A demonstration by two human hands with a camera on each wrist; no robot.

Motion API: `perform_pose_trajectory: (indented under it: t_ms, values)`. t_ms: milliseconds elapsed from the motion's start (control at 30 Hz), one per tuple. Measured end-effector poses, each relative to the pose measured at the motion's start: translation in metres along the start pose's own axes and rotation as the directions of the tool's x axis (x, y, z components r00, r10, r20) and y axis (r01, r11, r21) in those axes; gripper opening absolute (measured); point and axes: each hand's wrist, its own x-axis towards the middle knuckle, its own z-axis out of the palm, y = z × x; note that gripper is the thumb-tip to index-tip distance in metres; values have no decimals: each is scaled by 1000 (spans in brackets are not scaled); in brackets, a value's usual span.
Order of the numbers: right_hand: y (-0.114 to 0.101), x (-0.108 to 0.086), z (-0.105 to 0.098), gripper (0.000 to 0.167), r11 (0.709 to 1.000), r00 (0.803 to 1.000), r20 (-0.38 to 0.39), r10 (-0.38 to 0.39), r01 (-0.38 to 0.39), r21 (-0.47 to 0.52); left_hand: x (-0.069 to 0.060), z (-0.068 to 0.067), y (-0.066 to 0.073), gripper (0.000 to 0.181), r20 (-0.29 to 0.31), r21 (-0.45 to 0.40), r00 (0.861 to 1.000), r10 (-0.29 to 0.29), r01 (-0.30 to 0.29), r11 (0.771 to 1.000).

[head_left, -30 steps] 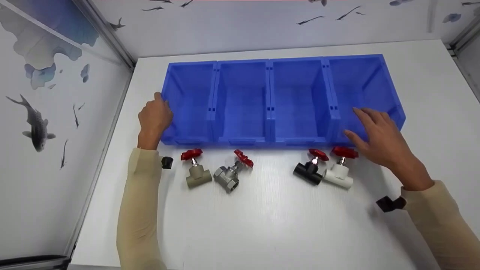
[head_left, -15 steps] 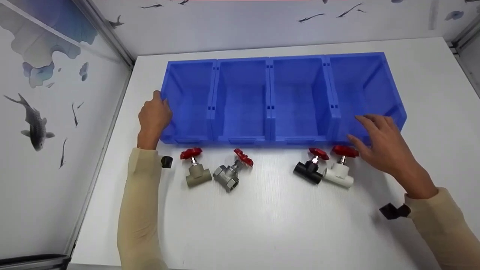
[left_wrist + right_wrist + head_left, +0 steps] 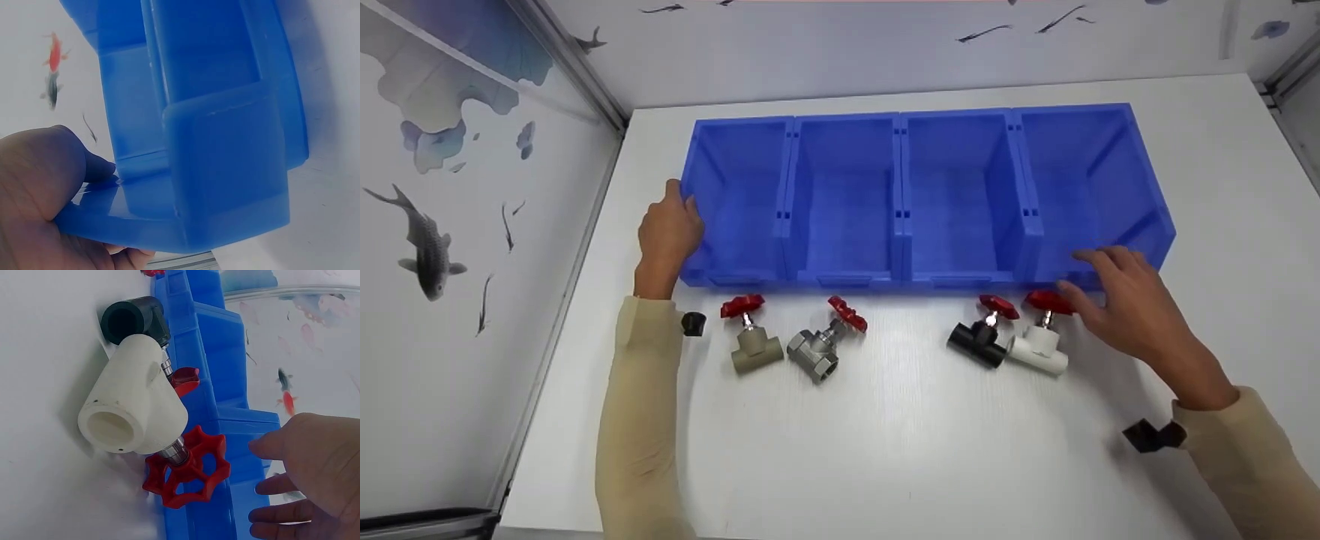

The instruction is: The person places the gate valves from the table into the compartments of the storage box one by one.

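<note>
My left hand (image 3: 669, 232) grips the left wall of the leftmost blue bin (image 3: 746, 202). In the left wrist view the thumb lies inside that wall (image 3: 124, 225) and the fingers curl beneath it, partly hidden. Over the front of the rightmost bin (image 3: 1057, 172), my right hand (image 3: 1140, 315) is spread and holds nothing. Closest to it lies a white valve (image 3: 1039, 351) with a red handwheel (image 3: 194, 475). A black valve (image 3: 976, 345) rests against the white one. A tan valve (image 3: 756, 354) and a silver metal valve (image 3: 814, 356) lie further left; all have red handwheels.
Two more blue bins (image 3: 847, 217) stand between the outer ones, joined in one row on the white table (image 3: 870, 457). Printed panels (image 3: 885, 52) rise behind the table and on its left. The valves lie along the row's front edge.
My right hand has drawn back a little toward the front of the rightmost bin. The left hand keeps its grip, and the bins and valves stay in place.
</note>
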Motion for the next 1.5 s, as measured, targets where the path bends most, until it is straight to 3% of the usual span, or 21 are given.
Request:
perform_pose_trajectory:
  t_ms: [267,700,833,1000,1167,1500]
  values:
    - [4,-4,-1,46,994,993,67,99,-102,41,0,-1,0,44,2,-1,1000,-2,2,1000]
    - [1,-14,-3,36,989,993,14,119,-120,87,0,0,-1,43,2,-6,1000,8,-8,1000]
    - [2,-17,-4,36,981,987,40,158,-162,105,1,2,-3,43,1,-11,1000,10,-10,1000]
    - [4,-19,-5,44,966,965,141,219,-235,107,0,2,-2,43,-3,-13,1000,11,-11,1000]
    - [5,-20,-4,54,951,927,263,266,-297,86,0,1,-2,44,5,-12,1000,5,-5,1000]
    - [9,-22,-1,56,937,879,387,278,-336,90,1,1,-3,44,1,-13,1000,9,-9,1000]
